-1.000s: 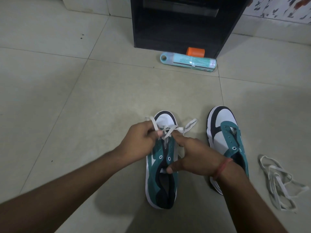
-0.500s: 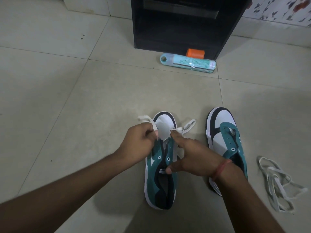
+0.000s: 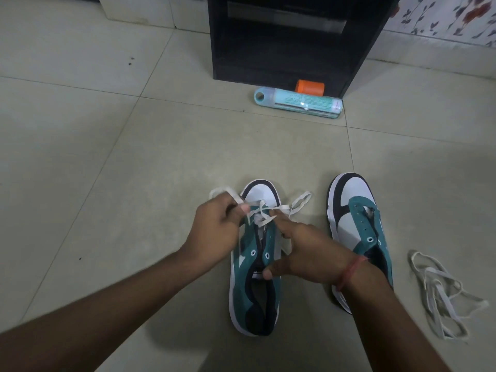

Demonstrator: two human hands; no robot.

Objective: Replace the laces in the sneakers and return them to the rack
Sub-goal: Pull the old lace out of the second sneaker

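Two teal, white and black sneakers stand on the tiled floor, toes pointing away from me. The left sneaker [image 3: 255, 291] has a white lace [image 3: 264, 212] crossing its front eyelets. My left hand [image 3: 214, 232] pinches one end of that lace, which loops out to the left. My right hand [image 3: 308, 251] pinches the other end with thumb low by the tongue; the lace loops out to the right. The right sneaker [image 3: 351, 210] has bare eyelets. A second white lace [image 3: 440, 294] lies loose on the floor to its right.
A black rack [image 3: 295, 38] stands ahead on the floor. A light-blue tube [image 3: 298, 102] and an orange cap [image 3: 310, 87] lie at its base. A floral wall [image 3: 451, 17] shows at top right.
The lace ends were drawn taut over the toe half a second ago; now they hang slacker and cross again above the front eyelets. My hands have barely shifted.
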